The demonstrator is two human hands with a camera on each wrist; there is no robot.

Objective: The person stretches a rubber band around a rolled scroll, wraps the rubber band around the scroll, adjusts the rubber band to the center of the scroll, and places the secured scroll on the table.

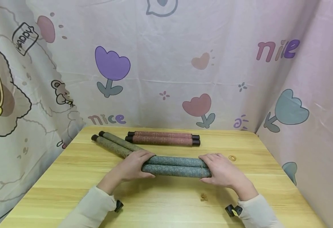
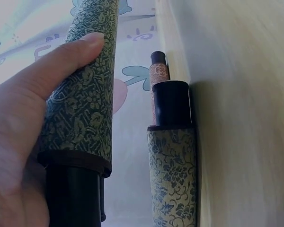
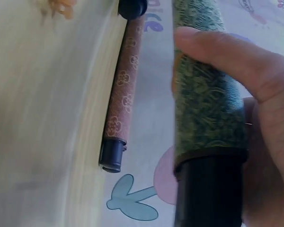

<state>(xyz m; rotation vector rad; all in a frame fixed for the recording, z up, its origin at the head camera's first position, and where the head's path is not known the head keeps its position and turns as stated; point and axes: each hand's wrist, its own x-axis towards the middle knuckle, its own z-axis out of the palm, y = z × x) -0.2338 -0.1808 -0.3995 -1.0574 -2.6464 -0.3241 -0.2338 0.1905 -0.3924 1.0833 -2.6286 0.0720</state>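
Note:
Both hands hold a pair of blue-green brocade scrolls [image 1: 175,171] side by side, raised off the table. The left hand [image 1: 135,164] grips their left end. In the left wrist view its thumb lies along one patterned scroll [image 2: 80,109] with a black end knob. At the other end, the right hand [image 1: 220,169] grips the pair, its thumb across the scroll [image 3: 206,109]. A thin rubber band [image 1: 202,169] circles the scrolls near the right hand. Beyond the left hand, two olive scrolls [image 1: 112,146] lie slanted on the table, partly hidden by that hand.
Two red patterned scrolls [image 1: 162,140] with black knobs lie at the back of the wooden table [image 1: 166,205]. A looped rubber band [image 1: 232,158] lies right of the right hand, and a tangled tan clump [image 1: 203,197] lies nearer the front. A printed curtain [image 1: 160,57] surrounds the table.

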